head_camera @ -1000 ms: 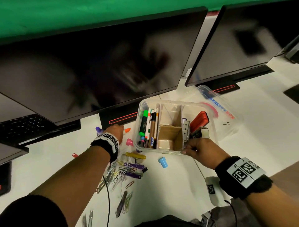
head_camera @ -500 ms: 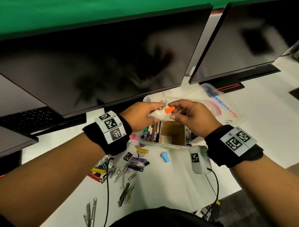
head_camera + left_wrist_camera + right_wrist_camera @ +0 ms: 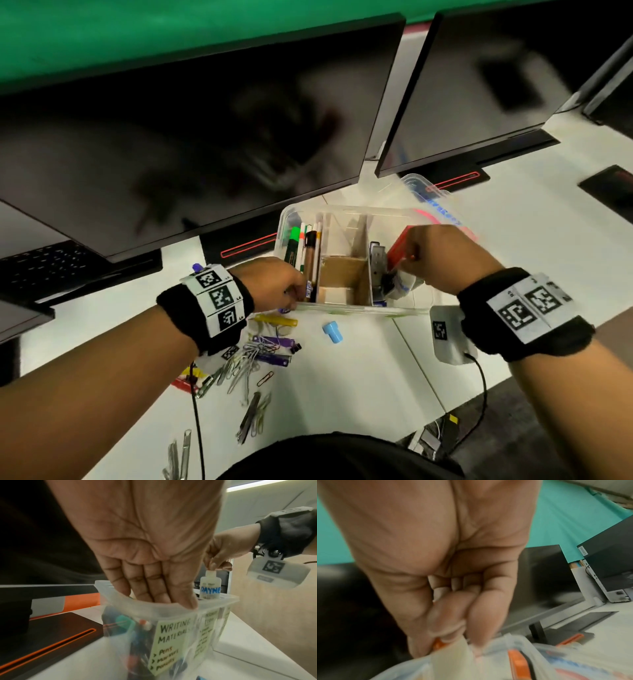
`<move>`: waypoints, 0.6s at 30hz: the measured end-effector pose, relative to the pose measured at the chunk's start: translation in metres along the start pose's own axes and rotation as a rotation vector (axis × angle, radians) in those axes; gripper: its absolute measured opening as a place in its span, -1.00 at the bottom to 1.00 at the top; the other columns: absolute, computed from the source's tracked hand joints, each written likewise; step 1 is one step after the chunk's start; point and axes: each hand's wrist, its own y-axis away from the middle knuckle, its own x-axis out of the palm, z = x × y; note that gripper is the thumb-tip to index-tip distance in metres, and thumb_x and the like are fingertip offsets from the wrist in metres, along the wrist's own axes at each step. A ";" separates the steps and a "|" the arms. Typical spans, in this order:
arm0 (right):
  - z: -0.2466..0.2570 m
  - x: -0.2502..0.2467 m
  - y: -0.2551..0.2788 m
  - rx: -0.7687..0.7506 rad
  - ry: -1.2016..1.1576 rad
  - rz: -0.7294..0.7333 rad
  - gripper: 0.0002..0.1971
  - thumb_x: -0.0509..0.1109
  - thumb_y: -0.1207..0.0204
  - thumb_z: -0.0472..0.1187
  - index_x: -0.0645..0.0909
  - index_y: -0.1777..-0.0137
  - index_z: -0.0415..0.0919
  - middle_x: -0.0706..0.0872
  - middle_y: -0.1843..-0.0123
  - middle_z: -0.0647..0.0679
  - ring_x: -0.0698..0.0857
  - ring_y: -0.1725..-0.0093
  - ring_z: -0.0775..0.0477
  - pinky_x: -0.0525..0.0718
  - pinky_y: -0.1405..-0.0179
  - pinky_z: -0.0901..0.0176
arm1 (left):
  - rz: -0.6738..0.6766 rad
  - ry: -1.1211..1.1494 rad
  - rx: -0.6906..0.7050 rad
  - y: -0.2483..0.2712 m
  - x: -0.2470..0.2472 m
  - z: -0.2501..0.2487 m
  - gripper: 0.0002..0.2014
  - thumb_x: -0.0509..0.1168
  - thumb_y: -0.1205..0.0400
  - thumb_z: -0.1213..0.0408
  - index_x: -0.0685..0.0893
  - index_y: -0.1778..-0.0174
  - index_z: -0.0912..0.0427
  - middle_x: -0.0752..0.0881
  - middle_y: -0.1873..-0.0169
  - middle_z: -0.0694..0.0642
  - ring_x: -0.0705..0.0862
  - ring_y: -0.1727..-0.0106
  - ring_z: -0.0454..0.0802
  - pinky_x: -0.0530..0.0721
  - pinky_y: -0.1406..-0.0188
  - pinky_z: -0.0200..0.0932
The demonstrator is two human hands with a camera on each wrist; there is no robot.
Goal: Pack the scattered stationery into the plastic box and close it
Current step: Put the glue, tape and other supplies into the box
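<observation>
- Right hand [image 3: 448, 258] is pinching the top of a small white glue bottle [image 3: 210, 587] between thumb and fingertips [image 3: 214, 564], with the rest of the fingers curled in; a bit of orange is showing at the pinch in the right wrist view.
- Glue bottle is hanging upright below those fingertips, its base sitting at rim level over the right-hand compartment of the plastic box [image 3: 356, 310].
- Left hand [image 3: 270, 282] is holding the box's near-left rim, fingers [image 3: 150, 586] lying together and hooked over the edge into the box; thumb is not showing.
- Box is standing open on the white desk [image 3: 342, 387], with pens and markers [image 3: 305, 253] filling the left compartment and the cardboard-lined middle one looking bare.
- Clear lid [image 3: 428, 198] is lying behind the box.
- Paper clips [image 3: 246, 359], a blue cap [image 3: 332, 331] and a yellow clip [image 3: 274, 321] are lying loose on the desk near the box front.
</observation>
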 end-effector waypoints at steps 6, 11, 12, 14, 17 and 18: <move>-0.012 0.053 -0.013 0.150 0.058 0.129 -0.76 0.34 -0.48 -0.26 0.61 -0.13 -0.29 0.75 -0.05 -0.27 0.71 -0.08 -0.26 0.46 0.14 0.19 | -0.037 0.029 -0.005 -0.001 0.008 0.004 -0.85 0.34 -0.57 0.16 0.72 -0.03 -0.02 0.75 0.02 -0.07 0.66 -0.03 -0.09 0.45 0.13 -0.28; -0.009 0.065 -0.018 0.215 0.191 0.175 -0.71 0.32 -0.53 -0.18 0.57 -0.22 -0.25 0.72 -0.15 -0.20 0.70 -0.15 -0.22 0.63 -0.03 0.08 | -0.089 0.076 0.028 0.000 0.013 0.008 -0.84 0.32 -0.59 0.15 0.73 -0.04 -0.03 0.75 0.00 -0.09 0.65 -0.06 -0.11 0.47 0.08 -0.28; -0.008 0.065 -0.018 0.218 0.216 0.181 -0.72 0.30 -0.54 -0.19 0.57 -0.22 -0.24 0.72 -0.16 -0.18 0.71 -0.15 -0.21 0.63 -0.03 0.08 | -0.124 0.108 0.030 0.000 0.014 0.011 -0.85 0.32 -0.59 0.14 0.74 -0.02 -0.03 0.74 0.00 -0.09 0.64 -0.08 -0.12 0.51 0.01 -0.26; -0.005 0.065 -0.020 0.225 0.259 0.187 -0.74 0.27 -0.54 -0.22 0.59 -0.20 -0.22 0.73 -0.15 -0.14 0.71 -0.14 -0.18 0.63 -0.01 0.08 | -0.281 0.189 -0.004 0.003 0.015 0.025 -0.86 0.33 -0.59 0.15 0.75 0.00 0.00 0.72 -0.03 -0.08 0.60 -0.14 -0.12 0.53 -0.18 -0.18; -0.002 0.064 -0.019 0.234 0.294 0.206 -0.74 0.27 -0.53 -0.24 0.59 -0.20 -0.21 0.73 -0.14 -0.12 0.72 -0.13 -0.16 0.64 0.02 0.07 | -0.612 0.274 -0.163 0.006 0.013 0.059 -0.85 0.33 -0.59 0.28 0.77 -0.01 0.12 0.72 -0.08 0.04 0.63 -0.19 0.02 0.52 -0.30 -0.14; -0.001 0.064 -0.018 0.237 0.296 0.200 -0.74 0.28 -0.52 -0.22 0.59 -0.19 -0.21 0.74 -0.12 -0.11 0.72 -0.12 -0.16 0.65 0.02 0.07 | -0.650 0.267 -0.250 0.008 0.013 0.073 -0.83 0.33 -0.58 0.33 0.76 -0.05 0.15 0.69 -0.13 0.08 0.61 -0.23 0.06 0.47 -0.32 -0.17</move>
